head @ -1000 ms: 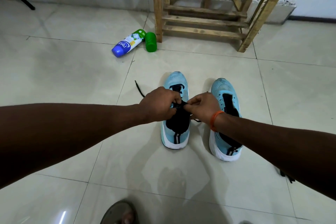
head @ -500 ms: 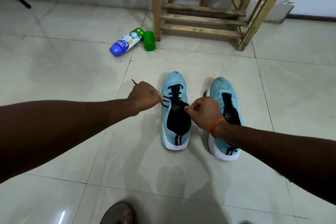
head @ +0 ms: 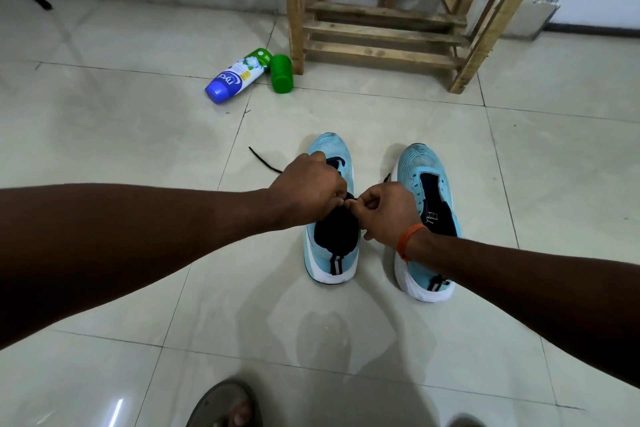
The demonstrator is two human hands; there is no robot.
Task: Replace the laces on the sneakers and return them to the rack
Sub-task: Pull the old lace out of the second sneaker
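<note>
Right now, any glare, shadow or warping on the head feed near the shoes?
Head view: sharp, evenly lit; one glare streak on the floor at bottom left, far from the shoes; a soft shadow on the tiles nearer the camera; wide-angle stretch swells both forearms at the edges; where the left hand and right hand pinch the lace, it merges with the black tongue.

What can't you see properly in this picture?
All in the head view:
- Lacing on the sneaker under the hands: the left hand and right hand, pinching the lace, cover it.
- Wooden rack: its top is cut off by the upper edge.
- Bottle: the small print is too small to read.
- Sandal: cut off by the bottom edge.
</note>
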